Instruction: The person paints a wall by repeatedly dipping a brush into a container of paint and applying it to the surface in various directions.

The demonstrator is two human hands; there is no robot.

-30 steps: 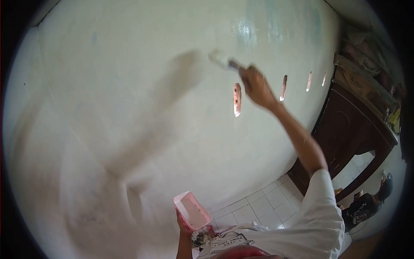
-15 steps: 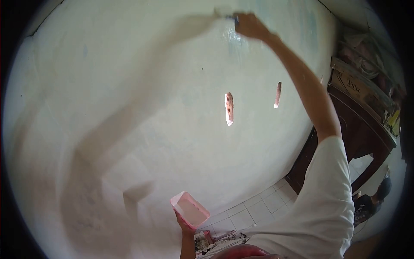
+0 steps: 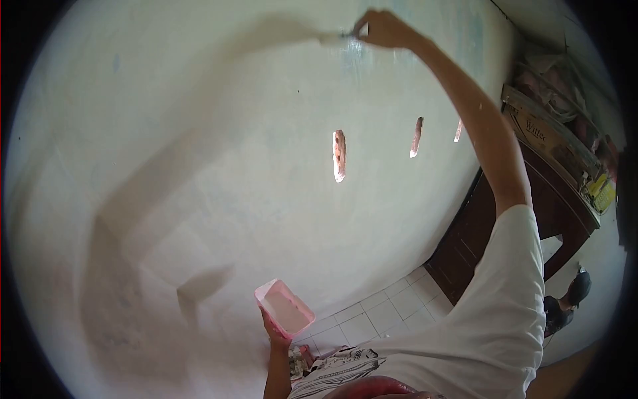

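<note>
High on the pale wall (image 3: 219,166), my right hand (image 3: 387,30) is closed around the handle of a paintbrush (image 3: 334,37). The bristles are turned left and appear to touch the wall, beside a wet, shiny bluish patch (image 3: 357,58). Low in view, my left hand (image 3: 274,327) grips a pink rectangular tub (image 3: 308,317) by its side and underside. Whitish paint (image 3: 284,309) lies inside the tub, which is tilted a little toward me.
Narrow slots (image 3: 339,156) are cut into the wall below the brush. At right stands a dark wooden cabinet (image 3: 458,256) with a cardboard box (image 3: 531,126) and bagged items on top. Another person (image 3: 561,309) is at lower right. White tiles (image 3: 382,316) cover the floor.
My right hand has brought the brush a little way down the wall. The view has shifted slightly, and the tub stays in my left hand.
</note>
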